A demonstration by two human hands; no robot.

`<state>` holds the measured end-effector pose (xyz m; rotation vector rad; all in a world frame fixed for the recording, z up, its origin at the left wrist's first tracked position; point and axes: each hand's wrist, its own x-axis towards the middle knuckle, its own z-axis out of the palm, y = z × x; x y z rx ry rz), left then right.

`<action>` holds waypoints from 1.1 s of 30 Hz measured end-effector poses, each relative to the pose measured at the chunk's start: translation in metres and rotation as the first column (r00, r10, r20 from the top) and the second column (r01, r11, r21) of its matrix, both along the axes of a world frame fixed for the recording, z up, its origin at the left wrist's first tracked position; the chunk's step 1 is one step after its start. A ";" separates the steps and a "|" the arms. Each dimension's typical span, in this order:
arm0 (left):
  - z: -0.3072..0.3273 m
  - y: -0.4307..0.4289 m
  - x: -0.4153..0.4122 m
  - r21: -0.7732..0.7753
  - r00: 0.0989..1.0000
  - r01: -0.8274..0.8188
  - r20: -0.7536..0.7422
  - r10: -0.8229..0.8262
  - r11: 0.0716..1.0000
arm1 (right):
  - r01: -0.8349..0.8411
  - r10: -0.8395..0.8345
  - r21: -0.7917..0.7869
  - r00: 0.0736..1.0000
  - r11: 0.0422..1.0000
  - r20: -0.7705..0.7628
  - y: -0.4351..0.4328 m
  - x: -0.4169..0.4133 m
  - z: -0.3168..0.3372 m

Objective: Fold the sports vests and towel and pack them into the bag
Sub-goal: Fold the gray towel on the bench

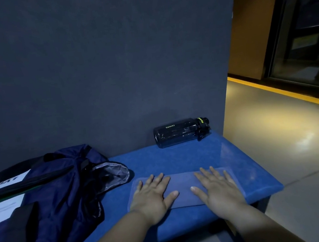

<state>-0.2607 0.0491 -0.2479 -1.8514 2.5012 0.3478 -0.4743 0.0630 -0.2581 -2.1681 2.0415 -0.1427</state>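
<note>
Lying flat in the lower centre of the frame, the folded blue towel (184,189) rests on the blue bench (178,158), its near edge close to the bench's front edge. Both hands press down on it with fingers straight and spread, gripping nothing. The left hand (152,196) covers the towel's left end and the right hand (217,189) its right end. A bare strip of towel shows between the 2 thumbs.

At lower left the navy bag (63,191) lies crumpled on the bench. Its grey-lined mouth gapes toward the towel and sits just beside the towel's left corner; whether they touch cannot be told. A black strap (28,182) runs across the bag, with white labels (3,210) at the far left edge.

Behind the towel, a stretch of bare bench leads to a dark bottle (178,132) lying on its side against the dark wall (99,68), cap pointing right, well apart from the hands.

The wall closes off the whole back of the bench. The bench's rounded right end lies near the right hand. Past it, grey floor (285,136) opens out to a yellow line (282,92) at upper right.
</note>
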 end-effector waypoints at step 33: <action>0.005 0.005 -0.043 0.032 0.979 0.191 0.063 -0.193 0.981 | 0.476 -0.504 0.170 0.784 0.863 0.362 0.008 -0.039 0.036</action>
